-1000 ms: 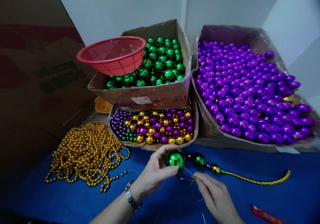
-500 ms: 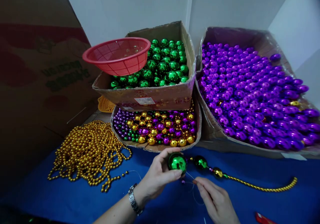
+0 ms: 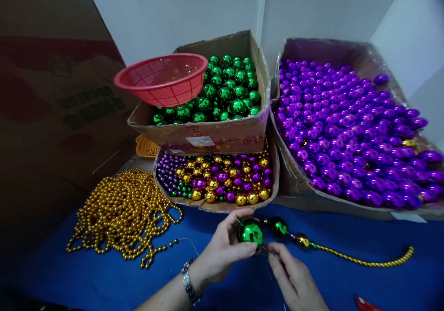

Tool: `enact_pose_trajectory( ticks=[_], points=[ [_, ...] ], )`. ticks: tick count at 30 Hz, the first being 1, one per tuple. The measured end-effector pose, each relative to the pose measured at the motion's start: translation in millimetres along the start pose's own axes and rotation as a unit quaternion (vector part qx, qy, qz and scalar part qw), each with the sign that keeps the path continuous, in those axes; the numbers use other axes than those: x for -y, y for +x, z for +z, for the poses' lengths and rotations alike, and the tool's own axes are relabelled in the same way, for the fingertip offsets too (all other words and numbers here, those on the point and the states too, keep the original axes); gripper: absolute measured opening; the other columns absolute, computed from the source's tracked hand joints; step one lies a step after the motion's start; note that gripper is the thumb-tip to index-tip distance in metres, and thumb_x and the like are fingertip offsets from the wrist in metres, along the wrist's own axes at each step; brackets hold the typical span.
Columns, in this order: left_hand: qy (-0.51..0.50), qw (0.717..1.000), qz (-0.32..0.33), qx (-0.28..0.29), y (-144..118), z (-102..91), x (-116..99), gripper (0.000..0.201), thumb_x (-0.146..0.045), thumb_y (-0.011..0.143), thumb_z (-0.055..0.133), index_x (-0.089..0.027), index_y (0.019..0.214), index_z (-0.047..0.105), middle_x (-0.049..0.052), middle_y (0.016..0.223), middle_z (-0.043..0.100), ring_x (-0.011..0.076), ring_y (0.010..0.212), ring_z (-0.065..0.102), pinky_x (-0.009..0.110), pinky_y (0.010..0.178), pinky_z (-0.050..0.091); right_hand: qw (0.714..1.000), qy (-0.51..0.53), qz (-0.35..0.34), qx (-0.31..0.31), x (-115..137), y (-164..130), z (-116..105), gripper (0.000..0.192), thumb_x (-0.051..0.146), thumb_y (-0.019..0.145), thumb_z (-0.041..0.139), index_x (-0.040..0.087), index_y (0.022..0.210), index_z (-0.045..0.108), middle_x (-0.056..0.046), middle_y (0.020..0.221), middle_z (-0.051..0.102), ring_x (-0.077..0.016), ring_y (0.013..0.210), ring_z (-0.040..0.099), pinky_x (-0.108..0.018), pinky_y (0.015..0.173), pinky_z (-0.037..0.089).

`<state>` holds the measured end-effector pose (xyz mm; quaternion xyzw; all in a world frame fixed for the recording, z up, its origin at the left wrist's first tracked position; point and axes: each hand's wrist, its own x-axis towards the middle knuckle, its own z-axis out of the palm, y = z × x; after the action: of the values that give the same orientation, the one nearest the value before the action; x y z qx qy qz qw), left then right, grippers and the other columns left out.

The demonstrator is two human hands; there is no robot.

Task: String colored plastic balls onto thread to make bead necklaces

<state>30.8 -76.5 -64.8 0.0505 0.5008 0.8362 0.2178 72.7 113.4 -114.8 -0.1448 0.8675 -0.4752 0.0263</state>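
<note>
A large shiny green bead (image 3: 250,234) is gripped between the thumb and fingers of my left hand (image 3: 225,244), which wears a metal watch. Close to the bead's lower right side, my right hand (image 3: 293,271) pinches a thin thread; a short stretch of it shows at the bead's edge. Behind the hands a strung row of beads lies on the blue table: a dark green bead (image 3: 278,226), a gold bead (image 3: 302,240), then a string of small gold beads (image 3: 367,260) running right.
A heap of gold bead strings (image 3: 121,214) lies at left. Boxes hold green balls (image 3: 239,105), mixed beads (image 3: 222,177) and purple balls (image 3: 347,131). A red basket (image 3: 161,87) rests on the green box. A red object (image 3: 366,304) lies at the front right.
The green bead has shifted slightly right and down in my left hand. My right hand has come closer to it, and less thread shows between them.
</note>
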Motion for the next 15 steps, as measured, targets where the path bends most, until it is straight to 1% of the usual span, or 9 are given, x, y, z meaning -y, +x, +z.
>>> enact_pose_trajectory(
  ticks=[3,5,6,8,9,11,13,14,15],
  points=[
    [0.035,0.999,0.01,-0.014,-0.9,0.6,-0.5,0.057,-0.019,0.07,0.074,-0.022,0.12,0.046,0.009,0.114,0.053,0.0175,0.089,0.057,0.031,0.075,0.048,0.998,0.028,0.005,0.049,-0.2,0.9,1.9,0.022,0.031,0.098,0.03,0.022,0.099,0.05,0.001,0.072,0.061,-0.0123,0.065,0.061,-0.018,0.06,0.046],
    [0.089,0.996,-0.005,0.005,-2.7,0.4,-3.7,0.056,-0.02,0.071,0.073,-0.022,0.12,0.046,0.008,0.108,0.057,0.0165,0.087,0.057,0.03,0.074,0.048,0.997,0.043,0.001,0.067,-1.4,1.5,2.6,0.024,0.031,0.098,0.029,0.022,0.091,0.05,0.0,0.072,0.06,-0.0122,0.066,0.06,-0.019,0.062,0.046],
    [0.121,0.992,-0.01,0.02,-3.6,-0.4,-6.6,0.057,-0.021,0.071,0.073,-0.022,0.121,0.046,0.007,0.107,0.058,0.0171,0.088,0.057,0.03,0.076,0.048,0.996,0.052,0.004,0.066,-1.7,2.0,2.4,0.025,0.032,0.098,0.03,0.021,0.086,0.05,0.0,0.072,0.06,-0.0122,0.066,0.06,-0.019,0.062,0.045],
    [0.182,0.982,0.002,0.043,-4.6,-4.0,-15.8,0.059,-0.025,0.071,0.072,-0.023,0.124,0.046,0.009,0.113,0.057,0.0209,0.098,0.056,0.033,0.082,0.047,0.996,0.07,0.012,0.053,-1.1,3.2,0.2,0.027,0.033,0.097,0.031,0.021,0.081,0.049,0.0,0.07,0.061,-0.0121,0.065,0.06,-0.019,0.061,0.045],
    [0.206,0.977,0.022,0.042,-4.1,-7.1,-22.1,0.057,-0.028,0.074,0.07,-0.023,0.125,0.046,0.01,0.118,0.055,0.0231,0.104,0.054,0.035,0.085,0.046,0.996,0.078,0.016,0.045,-0.3,4.0,-1.8,0.028,0.033,0.097,0.031,0.021,0.08,0.049,0.0,0.07,0.061,-0.0121,0.064,0.06,-0.019,0.061,0.044],
    [0.256,0.965,0.062,0.012,0.0,-15.3,-37.2,0.045,-0.033,0.082,0.06,-0.021,0.123,0.048,0.012,0.124,0.052,0.0246,0.111,0.051,0.037,0.089,0.045,0.995,0.092,0.02,0.03,1.4,5.3,-6.6,0.028,0.033,0.097,0.033,0.021,0.079,0.049,0.0,0.069,0.061,-0.0123,0.064,0.06,-0.019,0.061,0.043],
    [0.331,0.94,0.08,-0.024,9.1,-24.9,-52.5,0.033,-0.034,0.089,0.049,-0.018,0.118,0.051,0.011,0.115,0.058,0.0225,0.103,0.056,0.035,0.086,0.046,0.994,0.1,0.027,0.016,2.1,5.5,-10.7,0.028,0.034,0.097,0.033,0.021,0.078,0.05,0.0,0.069,0.062,-0.0129,0.064,0.06,-0.019,0.06,0.043],
    [0.386,0.918,0.087,-0.037,15.5,-29.3,-59.1,0.03,-0.034,0.09,0.046,-0.018,0.114,0.053,0.01,0.108,0.062,0.0211,0.097,0.059,0.033,0.083,0.047,0.994,0.104,0.032,0.01,1.9,5.2,-12.0,0.029,0.035,0.097,0.033,0.021,0.078,0.049,0.0,0.069,0.062,-0.0132,0.064,0.06,-0.019,0.059,0.043],
    [0.451,0.887,0.093,-0.041,23.2,-33.0,-64.3,0.027,-0.033,0.091,0.044,-0.018,0.11,0.055,0.008,0.102,0.064,0.02,0.091,0.061,0.031,0.079,0.048,0.994,0.106,0.036,0.004,1.4,4.6,-12.6,0.029,0.035,0.097,0.033,0.021,0.078,0.049,0.0,0.069,0.062,-0.0134,0.063,0.06,-0.02,0.059,0.043]
  ],
)
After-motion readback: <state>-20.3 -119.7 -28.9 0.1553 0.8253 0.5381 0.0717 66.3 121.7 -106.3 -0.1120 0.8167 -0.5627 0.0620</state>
